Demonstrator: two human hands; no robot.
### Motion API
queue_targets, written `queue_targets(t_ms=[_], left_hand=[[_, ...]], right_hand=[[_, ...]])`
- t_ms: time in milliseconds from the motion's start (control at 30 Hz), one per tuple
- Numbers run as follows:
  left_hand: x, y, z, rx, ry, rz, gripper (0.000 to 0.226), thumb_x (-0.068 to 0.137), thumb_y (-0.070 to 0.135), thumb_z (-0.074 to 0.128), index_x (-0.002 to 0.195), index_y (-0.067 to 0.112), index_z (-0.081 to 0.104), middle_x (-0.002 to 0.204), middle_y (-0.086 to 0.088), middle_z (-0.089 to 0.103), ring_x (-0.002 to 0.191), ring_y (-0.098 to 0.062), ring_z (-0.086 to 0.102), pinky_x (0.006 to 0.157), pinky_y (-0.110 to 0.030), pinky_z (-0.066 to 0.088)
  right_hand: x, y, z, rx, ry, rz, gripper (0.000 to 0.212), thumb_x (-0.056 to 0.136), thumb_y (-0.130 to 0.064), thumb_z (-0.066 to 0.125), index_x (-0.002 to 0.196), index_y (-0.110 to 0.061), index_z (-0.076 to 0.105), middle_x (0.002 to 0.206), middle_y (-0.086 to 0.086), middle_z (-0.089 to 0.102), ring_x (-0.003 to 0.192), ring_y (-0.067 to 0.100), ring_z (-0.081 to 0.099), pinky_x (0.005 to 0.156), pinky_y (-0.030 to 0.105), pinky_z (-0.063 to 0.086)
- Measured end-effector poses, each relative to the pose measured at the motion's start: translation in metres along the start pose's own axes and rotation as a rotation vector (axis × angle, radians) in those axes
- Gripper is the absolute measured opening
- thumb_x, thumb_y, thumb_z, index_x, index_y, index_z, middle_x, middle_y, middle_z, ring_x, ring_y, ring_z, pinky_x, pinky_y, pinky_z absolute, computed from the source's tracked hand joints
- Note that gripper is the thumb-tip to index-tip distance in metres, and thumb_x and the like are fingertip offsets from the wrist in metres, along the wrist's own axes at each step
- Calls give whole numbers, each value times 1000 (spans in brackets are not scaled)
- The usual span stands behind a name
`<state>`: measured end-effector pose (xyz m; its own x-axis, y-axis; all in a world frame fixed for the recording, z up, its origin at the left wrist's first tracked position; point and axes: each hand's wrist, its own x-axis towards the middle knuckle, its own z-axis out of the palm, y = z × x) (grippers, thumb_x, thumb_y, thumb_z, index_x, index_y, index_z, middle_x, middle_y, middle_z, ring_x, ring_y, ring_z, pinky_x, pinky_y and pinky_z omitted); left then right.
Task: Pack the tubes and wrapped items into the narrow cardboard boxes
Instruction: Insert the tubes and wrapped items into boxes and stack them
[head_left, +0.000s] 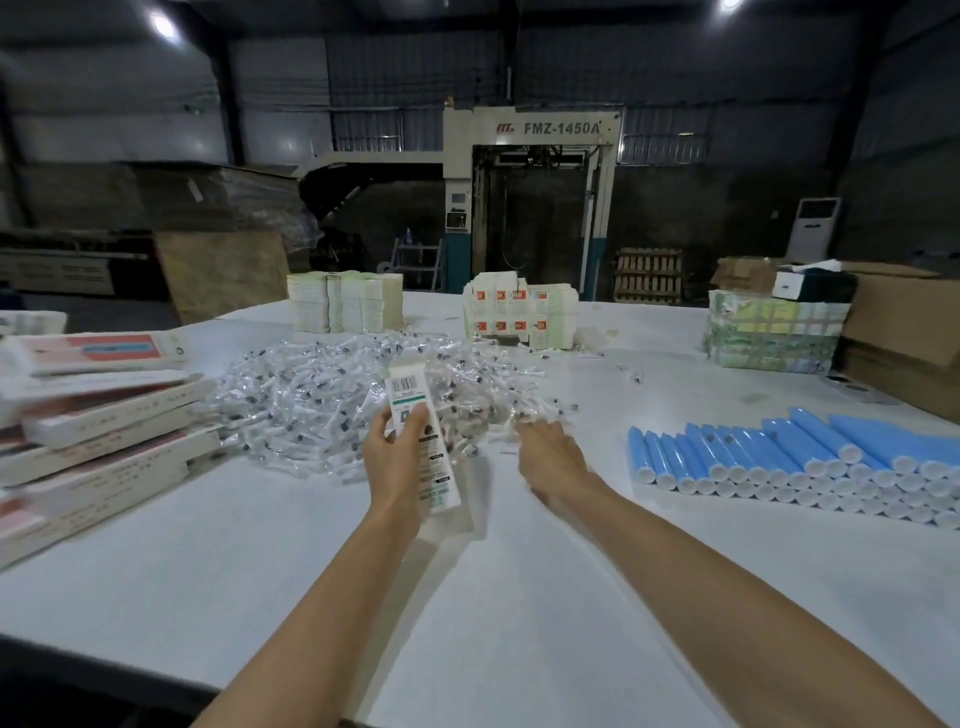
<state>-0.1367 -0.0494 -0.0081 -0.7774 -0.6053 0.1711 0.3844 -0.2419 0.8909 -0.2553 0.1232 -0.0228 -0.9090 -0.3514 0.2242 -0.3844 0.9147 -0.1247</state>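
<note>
A dim industrial hall is shown, closed in by corrugated metal walls (670, 73). Two ceiling lamps are seen, one at the upper left (163, 26) and one at the upper right (730, 4). At the back, a tall cream machine (535, 156) marked FMZ-1450A is placed. Stacked cardboard sheets (156, 202) and a leaning wooden board (223, 270) are seen at the left, a wooden pallet (648, 275) and a white standing cabinet unit (814, 228) at the right. The foreground is filled by a broad white tabletop (467, 597).

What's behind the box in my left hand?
The pile of wrapped items lies behind the box held by the left hand; the part directly behind it is covered.
</note>
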Motion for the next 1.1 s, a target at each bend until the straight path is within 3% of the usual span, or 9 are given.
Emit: queue_targets(t_ms=[67,167,300,467,533,600,667,767,1100], left_hand=[[4,-2,-2,-4,-2,-6,28,104,25,70,130,17,67,100,-8,76,77,-22,69,69,-34,56],[6,-2,0,-17,-18,-35,26,103,24,71,127,16,67,92,-6,76,68,-18,70,60,-32,57],[2,-2,4,13,-96,-40,26,101,27,74,126,23,66,97,-4,79,72,-15,75,59,-30,58],[-12,-1,14,62,-242,-22,29,99,23,78,123,27,63,104,-1,83,84,-12,80,68,-33,61],[-20,0,19,70,-338,-6,39,95,23,82,128,25,61,104,2,83,91,-16,81,71,-32,63],[-29,0,25,81,-427,19,46,92,25,85,131,25,60,108,4,83,95,-16,80,71,-26,62],[-38,0,30,87,-510,31,51,91,27,86,133,25,59,114,3,82,101,-16,80,74,-24,63],[-48,0,34,120,-586,41,56,89,31,87,136,25,57,117,3,82,105,-16,79,77,-24,63],[-60,-3,39,135,-648,30,53,86,34,91,130,33,61,116,-1,82,106,-22,79,78,-25,62]], right_hand=[[2,6,10,-126,-26,-29,43,98,2,39,136,-9,55,141,14,53,133,34,46,105,44,42],[2,11,17,-239,109,-66,36,98,3,43,123,-10,64,127,9,63,121,30,56,96,38,44],[-2,12,18,-321,291,-189,36,94,3,49,115,-15,71,126,5,62,126,28,52,105,38,35],[-15,18,-15,239,410,-75,17,106,-8,51,105,-7,68,111,7,58,107,24,53,87,29,45],[-29,23,-37,483,490,-5,10,104,-12,58,96,-14,63,102,2,59,90,14,57,71,14,40],[-45,30,-61,678,575,41,10,99,-12,65,93,-19,61,93,-2,64,78,1,58,66,13,39],[-60,34,-87,906,639,7,13,96,-11,69,103,-19,61,88,-3,69,78,-2,64,71,21,48],[-82,32,-122,1195,656,-145,47,97,-10,70,133,-27,44,91,7,74,87,15,75,81,21,56],[-94,-1,-152,1018,486,-334,34,94,-9,75,118,-21,54,99,0,70,82,17,77,68,31,63]])
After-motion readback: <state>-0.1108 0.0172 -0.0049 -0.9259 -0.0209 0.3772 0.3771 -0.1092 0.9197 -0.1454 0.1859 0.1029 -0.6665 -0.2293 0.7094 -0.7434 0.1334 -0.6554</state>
